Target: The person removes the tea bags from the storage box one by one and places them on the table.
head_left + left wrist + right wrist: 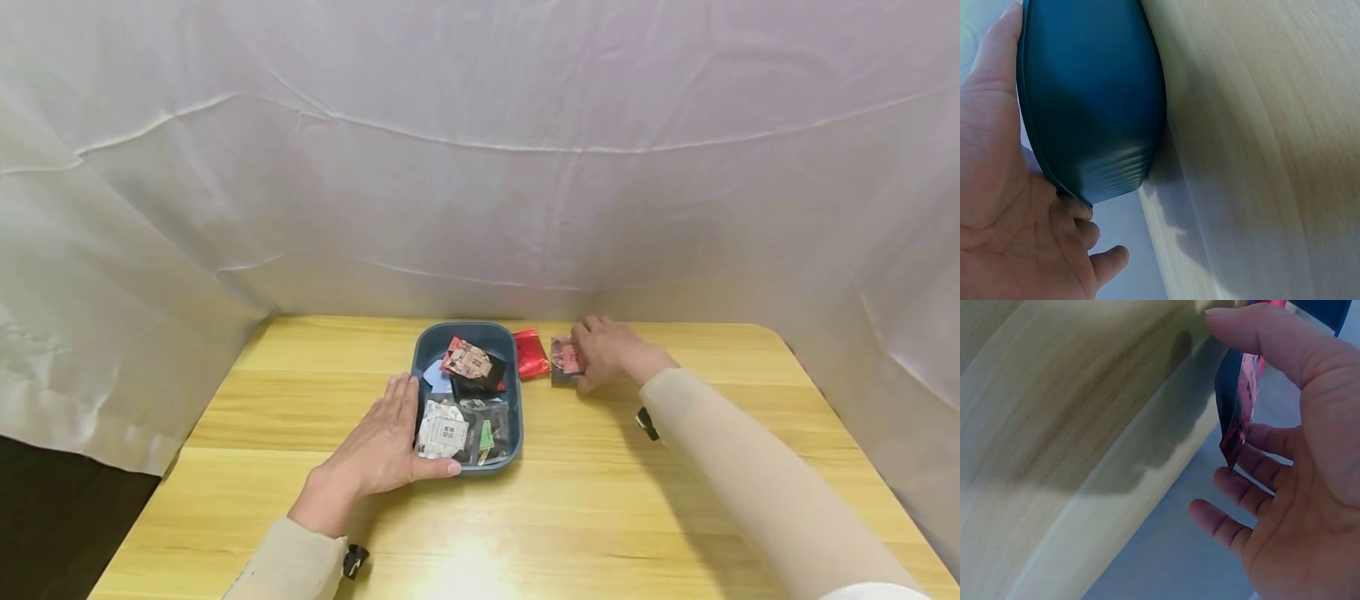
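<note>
My left hand lies along the left side of a blue plastic basket, fingers stretched along its wall and thumb at the front rim. The basket's outer wall fills much of the left wrist view. Inside are several small packets, among them a floral one with a label and a white one. Right of the basket, my right hand holds a dark packet with a pink label by its right side. In the right wrist view this packet stands between thumb and fingers.
A shiny red packet lies between the basket and my right hand. The wooden table backs onto a hanging silvery cloth, which also closes in both sides. Each wrist carries a small black device.
</note>
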### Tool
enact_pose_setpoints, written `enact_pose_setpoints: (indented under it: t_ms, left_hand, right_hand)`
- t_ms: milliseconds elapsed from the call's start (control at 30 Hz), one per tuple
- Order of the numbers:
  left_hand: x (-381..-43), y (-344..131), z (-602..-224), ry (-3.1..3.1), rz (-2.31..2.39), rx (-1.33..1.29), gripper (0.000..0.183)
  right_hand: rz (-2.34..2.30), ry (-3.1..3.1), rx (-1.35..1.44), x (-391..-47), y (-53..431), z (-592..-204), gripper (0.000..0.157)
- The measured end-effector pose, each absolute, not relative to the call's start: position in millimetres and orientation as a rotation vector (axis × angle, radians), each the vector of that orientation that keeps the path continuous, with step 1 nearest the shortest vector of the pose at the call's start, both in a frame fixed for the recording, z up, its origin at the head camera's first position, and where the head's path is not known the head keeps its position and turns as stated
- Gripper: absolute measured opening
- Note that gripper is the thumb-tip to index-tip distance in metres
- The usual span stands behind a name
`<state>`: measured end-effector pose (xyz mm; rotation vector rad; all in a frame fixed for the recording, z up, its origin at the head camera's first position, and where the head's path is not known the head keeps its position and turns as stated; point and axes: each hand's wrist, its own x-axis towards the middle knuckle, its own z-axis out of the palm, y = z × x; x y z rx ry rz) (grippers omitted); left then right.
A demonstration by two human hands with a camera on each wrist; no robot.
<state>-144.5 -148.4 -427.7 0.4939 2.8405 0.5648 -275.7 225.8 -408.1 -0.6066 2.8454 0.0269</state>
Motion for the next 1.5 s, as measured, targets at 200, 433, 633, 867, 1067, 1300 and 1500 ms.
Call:
enact_pose_setpoints:
  t_ms: [200,433,633,867,1067,1300,1500]
  left_hand:
    - [-145,-149,-427,2.84,0.572,0.485,0.146]
    - [-142,-150,-428,2.843,0.567,0.48,0.148]
    - [-140,-149,-427,2.836,0.566,0.482,0.149]
    - [-137,-147,-426,2.832,0.556,0.465,0.147]
    - [-136,-146,-425,2.829,0.552,0.459,0.146]
    - [-136,-147,-425,2.826,0.552,0.448,0.146]
    - [-138,-145,-426,2.832,0.54,0.455,0.148]
  right_hand:
    - [0.042,2.845,-0.601,-277,225,-408,0.1]
    - [-0.024,2.849,-0.574,-285,229,-411,0.097]
    - [-0.073,2.81,-0.556,-294,230,-420,0.095]
    - [-0.093,2.77,-0.568,-294,230,-420,0.099]
    - [-0.103,2.761,-0.555,-293,229,-417,0.101]
    - [-0.103,2.76,-0.557,-294,229,-419,0.104]
    - [-0.126,2.758,-0.543,-292,232,-417,0.109]
